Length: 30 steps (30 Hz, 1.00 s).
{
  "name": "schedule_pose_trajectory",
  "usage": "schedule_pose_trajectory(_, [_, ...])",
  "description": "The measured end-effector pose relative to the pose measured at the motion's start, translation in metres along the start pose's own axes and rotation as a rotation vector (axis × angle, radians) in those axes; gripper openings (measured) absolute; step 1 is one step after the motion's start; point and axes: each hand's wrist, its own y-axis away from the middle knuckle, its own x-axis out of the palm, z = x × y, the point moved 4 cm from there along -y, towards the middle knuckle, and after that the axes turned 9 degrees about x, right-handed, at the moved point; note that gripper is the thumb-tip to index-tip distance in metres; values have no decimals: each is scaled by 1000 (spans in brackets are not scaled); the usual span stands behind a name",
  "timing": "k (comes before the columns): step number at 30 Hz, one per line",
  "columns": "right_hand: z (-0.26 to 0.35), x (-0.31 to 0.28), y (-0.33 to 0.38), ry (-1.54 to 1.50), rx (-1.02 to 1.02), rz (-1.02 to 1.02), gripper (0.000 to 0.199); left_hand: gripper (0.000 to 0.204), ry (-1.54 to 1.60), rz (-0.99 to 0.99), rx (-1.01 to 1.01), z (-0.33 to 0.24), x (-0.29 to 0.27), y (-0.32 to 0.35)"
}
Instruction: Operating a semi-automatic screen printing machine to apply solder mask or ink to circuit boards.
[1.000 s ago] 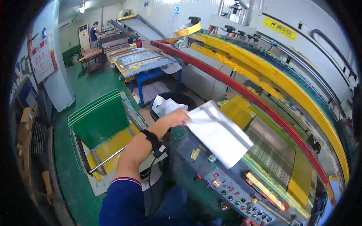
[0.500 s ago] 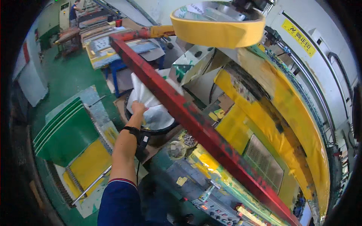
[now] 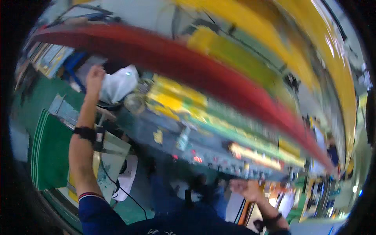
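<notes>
Left hand (image 3: 95,77) lower now, beside white bag (image 3: 118,84).

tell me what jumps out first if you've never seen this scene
A thick red bar sweeps blurred from upper left to lower right, with yellow machine parts above it. At upper left the left hand reaches out beside a white bag in a dark bin; whether it grips the bag cannot be told. Low in the picture the right hand sits by the control panel with its lit red display.
</notes>
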Motion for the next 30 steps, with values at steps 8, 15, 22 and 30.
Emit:
schedule_pose_trajectory(8, [-92,85,23,-272,-266,-173,38,21,176,376,147,-229,109,179])
schedule_pose_trajectory(15, [-158,119,52,-423,-136,-195,37,19,207,805,283,-296,172,328])
schedule_pose_trajectory(22, [-171,126,53,-456,-72,-207,37,22,175,1199,196,-235,218,426])
schedule_pose_trajectory(30, [-156,89,31,-497,-98,-214,37,27,88,1293,238,-233,233,424])
